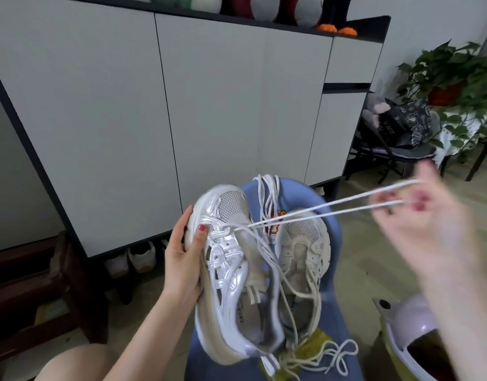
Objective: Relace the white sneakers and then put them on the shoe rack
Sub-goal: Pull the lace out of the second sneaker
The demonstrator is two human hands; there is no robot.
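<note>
1. The silver-white mesh sneaker with glossy overlays (228,270) is held above the blue rounded stool (344,353), long axis running away from the person, toe at the far end.
2. The left hand (186,257) grips its side.
3. The blurred right hand (418,215) pinches the flat white shoelace (319,209), stretched taut.
4. A second, duller mesh sneaker (302,251) lies on the stool's right edge.
</note>
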